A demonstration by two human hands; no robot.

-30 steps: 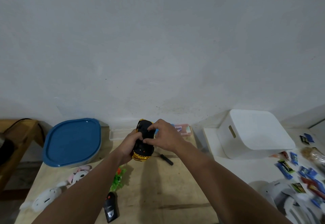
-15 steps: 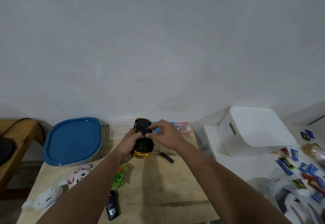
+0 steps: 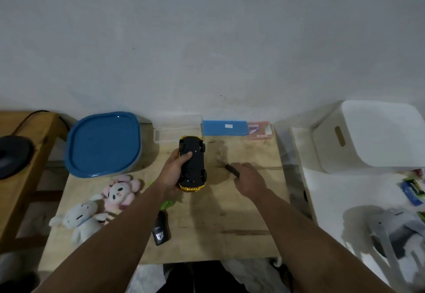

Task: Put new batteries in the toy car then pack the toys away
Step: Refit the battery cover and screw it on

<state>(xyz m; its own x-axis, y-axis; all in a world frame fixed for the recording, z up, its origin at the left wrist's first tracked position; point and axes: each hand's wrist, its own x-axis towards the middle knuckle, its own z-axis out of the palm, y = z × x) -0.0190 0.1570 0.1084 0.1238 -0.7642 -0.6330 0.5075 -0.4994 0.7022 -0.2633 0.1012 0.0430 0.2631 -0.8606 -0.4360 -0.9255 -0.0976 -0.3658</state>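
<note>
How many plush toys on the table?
2. Pink plush near the table's left edge, below the blue lid; white plush beside it, nearer the camera. The left forearm may hide more.

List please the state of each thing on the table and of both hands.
toy car: upside down, held
left hand: gripping the toy car
right hand: on the screwdriver, grip unclear
blue container: lid on
clear case: open
plush toys: lying on table
remote: lying flat
</note>
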